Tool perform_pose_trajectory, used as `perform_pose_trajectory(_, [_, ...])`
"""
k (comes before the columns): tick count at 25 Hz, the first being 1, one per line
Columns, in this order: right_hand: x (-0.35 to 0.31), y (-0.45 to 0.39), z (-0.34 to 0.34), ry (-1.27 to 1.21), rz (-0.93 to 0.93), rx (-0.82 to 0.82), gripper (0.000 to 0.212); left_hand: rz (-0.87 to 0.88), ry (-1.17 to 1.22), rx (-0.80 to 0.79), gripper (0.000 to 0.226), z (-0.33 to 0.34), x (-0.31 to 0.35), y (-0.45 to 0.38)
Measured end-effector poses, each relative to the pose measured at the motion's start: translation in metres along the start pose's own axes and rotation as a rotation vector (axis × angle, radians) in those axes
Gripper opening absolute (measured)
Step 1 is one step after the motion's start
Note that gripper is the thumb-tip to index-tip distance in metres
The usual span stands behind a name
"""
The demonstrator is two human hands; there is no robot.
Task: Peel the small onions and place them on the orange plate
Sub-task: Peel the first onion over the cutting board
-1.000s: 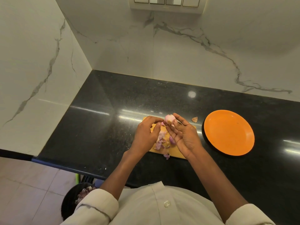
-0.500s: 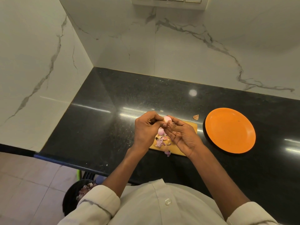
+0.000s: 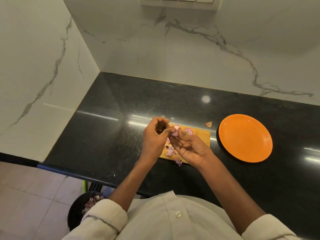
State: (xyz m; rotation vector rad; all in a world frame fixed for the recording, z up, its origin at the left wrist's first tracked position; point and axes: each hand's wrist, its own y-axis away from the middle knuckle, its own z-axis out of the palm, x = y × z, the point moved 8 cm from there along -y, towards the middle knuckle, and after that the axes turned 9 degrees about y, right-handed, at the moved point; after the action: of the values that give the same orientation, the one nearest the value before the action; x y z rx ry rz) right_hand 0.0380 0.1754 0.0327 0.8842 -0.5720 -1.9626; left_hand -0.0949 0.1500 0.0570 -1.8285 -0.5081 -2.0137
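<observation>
A small pale pink onion [image 3: 175,130] is held above the wooden cutting board [image 3: 200,135]. My left hand [image 3: 155,135] grips it, fingers curled, thumb pressed on its side. My right hand [image 3: 189,147] pinches it from the right with thumb and fingertips, palm turned up. A second small onion [image 3: 188,131] lies on the board just beyond my right fingers. Loose purple and brown peels [image 3: 170,149] lie on the board under my hands. The orange plate [image 3: 245,137] sits to the right with nothing on it.
One brown peel scrap [image 3: 208,124] lies on the black countertop [image 3: 112,135] between board and plate. Marble walls close off the back and left. Below the counter edge a dark bin [image 3: 81,210] holds peels.
Both hands stay together over the board, still working the same onion. My left fingers have curled tighter. A second onion on the board now shows beyond my right fingers.
</observation>
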Motion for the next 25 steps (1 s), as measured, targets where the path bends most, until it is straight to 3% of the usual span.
perform_pose_trajectory(7, [-0.007, 0.001, -0.001, 0.05, -0.051, 0.023, 0.042, -0.11, 0.068, 0.107, 0.006, -0.001, -0.009, 0.003])
perform_pose_trajectory(11, [-0.009, 0.003, 0.0, 0.057, -0.088, 0.063, 0.019, -0.1, 0.026, 0.077, 0.006, 0.008, -0.013, 0.006])
perform_pose_trajectory(14, [-0.006, 0.006, -0.001, 0.07, -0.093, 0.083, 0.026, -0.143, 0.15, 0.119, 0.009, 0.005, -0.015, 0.01])
perform_pose_trajectory(17, [0.0, 0.01, -0.004, 0.061, -0.085, 0.102, 0.032, -0.147, 0.119, 0.189, 0.012, -0.011, -0.018, 0.016])
perform_pose_trajectory(21, [0.008, 0.015, -0.009, 0.151, -0.066, 0.122, 0.045, -0.087, 0.115, -0.033, 0.019, -0.003, -0.009, 0.02])
perform_pose_trajectory(25, [0.008, 0.025, -0.008, 0.393, -0.073, 0.132, 0.041, -0.064, 0.1, -0.063, 0.005, -0.004, -0.001, 0.02])
